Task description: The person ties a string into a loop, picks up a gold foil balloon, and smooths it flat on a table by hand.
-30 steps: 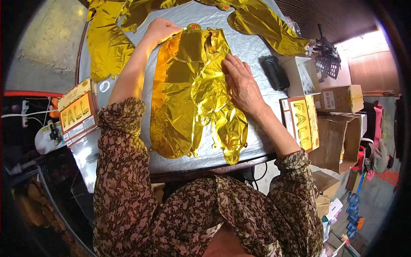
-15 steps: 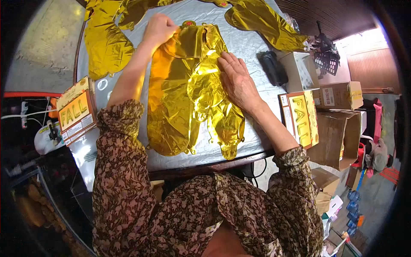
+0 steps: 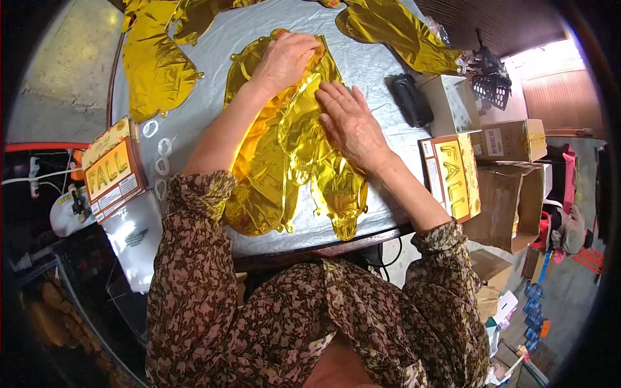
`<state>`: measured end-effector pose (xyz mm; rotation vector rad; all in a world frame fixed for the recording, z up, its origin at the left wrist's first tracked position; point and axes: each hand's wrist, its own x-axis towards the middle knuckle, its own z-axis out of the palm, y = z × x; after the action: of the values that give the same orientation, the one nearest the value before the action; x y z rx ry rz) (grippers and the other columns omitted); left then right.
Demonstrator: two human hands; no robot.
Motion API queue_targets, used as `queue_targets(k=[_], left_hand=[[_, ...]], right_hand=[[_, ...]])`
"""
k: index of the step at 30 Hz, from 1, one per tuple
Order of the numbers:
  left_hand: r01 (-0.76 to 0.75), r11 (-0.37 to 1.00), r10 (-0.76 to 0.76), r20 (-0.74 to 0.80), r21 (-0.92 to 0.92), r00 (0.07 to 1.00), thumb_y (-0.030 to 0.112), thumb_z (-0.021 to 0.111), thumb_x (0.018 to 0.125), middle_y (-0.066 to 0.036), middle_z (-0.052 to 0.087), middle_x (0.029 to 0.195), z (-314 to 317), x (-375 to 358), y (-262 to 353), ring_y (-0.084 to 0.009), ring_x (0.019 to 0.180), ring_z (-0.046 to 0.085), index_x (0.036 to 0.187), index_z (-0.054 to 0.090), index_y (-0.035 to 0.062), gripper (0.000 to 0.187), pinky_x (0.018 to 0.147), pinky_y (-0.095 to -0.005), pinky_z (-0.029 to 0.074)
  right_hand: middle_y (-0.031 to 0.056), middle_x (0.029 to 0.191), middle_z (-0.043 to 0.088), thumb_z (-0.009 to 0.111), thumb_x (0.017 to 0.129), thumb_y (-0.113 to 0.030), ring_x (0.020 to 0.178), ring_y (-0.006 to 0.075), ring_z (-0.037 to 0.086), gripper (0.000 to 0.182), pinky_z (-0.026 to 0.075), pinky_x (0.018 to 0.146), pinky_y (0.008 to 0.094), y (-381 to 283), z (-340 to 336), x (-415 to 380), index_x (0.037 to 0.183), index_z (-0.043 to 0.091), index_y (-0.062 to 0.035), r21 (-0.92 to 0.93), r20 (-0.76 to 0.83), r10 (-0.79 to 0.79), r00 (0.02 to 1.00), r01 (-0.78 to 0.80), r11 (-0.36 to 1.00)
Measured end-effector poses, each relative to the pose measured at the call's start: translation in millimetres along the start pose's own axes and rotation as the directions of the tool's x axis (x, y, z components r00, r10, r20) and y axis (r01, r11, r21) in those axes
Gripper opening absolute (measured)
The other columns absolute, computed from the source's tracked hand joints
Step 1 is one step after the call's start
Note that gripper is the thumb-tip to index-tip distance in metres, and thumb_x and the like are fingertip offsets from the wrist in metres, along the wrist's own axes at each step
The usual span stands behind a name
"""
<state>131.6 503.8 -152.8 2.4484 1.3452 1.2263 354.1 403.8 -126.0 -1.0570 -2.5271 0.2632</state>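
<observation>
A flat, creased gold foil balloon [image 3: 259, 207] lies on the silver-covered table in front of me, partly folded over on itself. My left hand [image 3: 288, 61] is at its upper end, with its fingers closed together on the foil near the top fold; its fingertips are partly hidden. Across the right part of the same balloon, my right hand [image 3: 349, 123] rests flat with fingers stretched out. Small tabs stick out along the balloon's lower edges.
More gold foil balloons lie at the back left [image 3: 158, 71] and back right [image 3: 394, 32]. Packs marked FALL stand at the left [image 3: 110, 174] and right [image 3: 453, 178] edges. A black case [image 3: 412, 100], clear rings [image 3: 164, 147] and cardboard boxes [image 3: 508, 200] are around.
My left hand has moved right and slightly down across the balloon's top, from its upper left side. My right hand has shifted slightly left, still flat on the foil.
</observation>
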Motion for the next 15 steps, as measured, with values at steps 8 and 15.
queue_targets(k=[8, 15], left_hand=[[0.027, 0.999, -0.027, -0.027, 0.03, 0.999, 0.009, 0.059, 0.096, -0.01, 0.069, 0.121, 10.6, -6.0, 0.0, -0.0343, 0.111, 0.062, 0.123, 0.069, 0.0103, 0.029, 0.098, -0.0435, 0.049], [0.033, 0.99, -0.041, 0.055, 0.139, 0.998, 0.012, 0.056, 0.097, -0.004, 0.064, 0.125, 1.2, 0.9, 11.8, -0.0307, 0.115, 0.06, 0.132, 0.066, 0.018, 0.038, 0.097, -0.0466, 0.048]], right_hand=[[0.019, 0.153, 0.045, 0.059, 0.1, -0.02, 0.145, 0.0361, 0.04, 0.052, 0.028, 0.122, 0.0485, -4.6, 5.3, -2.3, 0.147, 0.045, -0.0015, -0.002, 0.028, -0.044, 0.999, 0.044, 0.999], [0.019, 0.158, 0.038, 0.057, 0.102, -0.023, 0.148, 0.0354, 0.034, 0.055, 0.026, 0.123, 0.0504, -8.5, 1.9, -2.1, 0.151, 0.041, -0.0017, 0.008, 0.014, 0.011, 1.0, -0.011, 1.0]])
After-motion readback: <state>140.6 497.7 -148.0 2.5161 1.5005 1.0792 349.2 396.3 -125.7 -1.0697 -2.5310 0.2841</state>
